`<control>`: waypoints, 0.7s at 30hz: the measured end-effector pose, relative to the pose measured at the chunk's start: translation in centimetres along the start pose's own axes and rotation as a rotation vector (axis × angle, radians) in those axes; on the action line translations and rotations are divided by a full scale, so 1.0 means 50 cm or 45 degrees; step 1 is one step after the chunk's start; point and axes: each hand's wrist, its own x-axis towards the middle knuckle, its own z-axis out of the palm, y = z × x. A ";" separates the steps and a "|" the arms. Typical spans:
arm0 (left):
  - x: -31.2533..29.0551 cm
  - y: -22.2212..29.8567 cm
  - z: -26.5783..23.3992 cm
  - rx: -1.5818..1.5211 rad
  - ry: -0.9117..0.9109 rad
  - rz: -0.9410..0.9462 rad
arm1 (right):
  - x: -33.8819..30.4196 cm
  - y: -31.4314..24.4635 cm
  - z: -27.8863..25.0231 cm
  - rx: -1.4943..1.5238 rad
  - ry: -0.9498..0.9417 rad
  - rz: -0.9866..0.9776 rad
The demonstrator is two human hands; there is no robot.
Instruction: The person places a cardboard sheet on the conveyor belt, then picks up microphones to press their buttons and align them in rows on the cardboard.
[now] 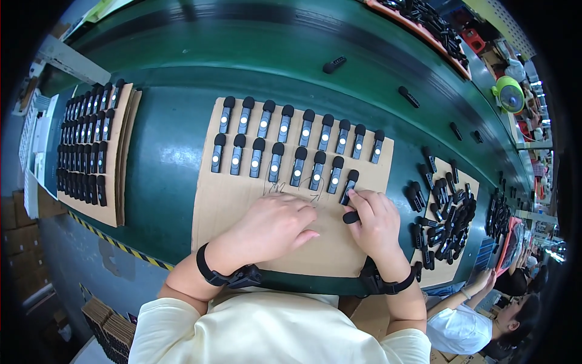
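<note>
A cardboard sheet [291,255] lies before me with two rows of small black clip-on microphones [285,124], foam tips pointing away and a pale round spot on most. My right hand [377,223] is closed around another microphone, whose black foam tip [350,217] sticks out toward the left; its body is hidden in the palm. The thumb and forefinger reach the lower end of the last microphone [350,185] in the nearer row. Over the near left half of the sheet rests my left hand [279,221], fingers loosely bent, thumb apart, with nothing visible in it.
To the right, a heap of loose microphones [448,218] covers another cardboard piece. Stacked cardboard [121,182] at left carries several filled rows. Scattered microphones [409,97] lie on the green belt beyond. A co-worker [464,327] sits at lower right.
</note>
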 end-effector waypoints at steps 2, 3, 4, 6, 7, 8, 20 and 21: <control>0.000 0.002 -0.001 0.005 -0.016 -0.008 | 0.004 0.004 0.003 -0.002 -0.002 0.011; 0.000 0.002 -0.001 0.006 -0.016 -0.006 | 0.005 0.007 0.005 0.001 0.007 0.011; -0.001 0.002 -0.001 0.009 -0.020 -0.009 | 0.007 0.010 0.008 0.004 0.016 0.010; 0.000 0.003 0.000 0.016 -0.029 -0.014 | 0.009 0.012 0.006 0.004 0.026 0.013; -0.001 0.003 0.000 0.016 -0.030 -0.015 | 0.011 0.010 0.004 0.042 0.025 0.035; -0.001 0.004 0.000 0.015 -0.026 -0.020 | 0.013 0.008 0.001 0.079 0.024 0.057; 0.005 0.019 -0.008 -0.271 0.202 0.088 | -0.010 -0.089 -0.048 0.659 -0.044 0.106; 0.005 0.016 -0.006 -0.313 0.182 0.107 | -0.009 -0.093 -0.049 0.664 -0.030 0.070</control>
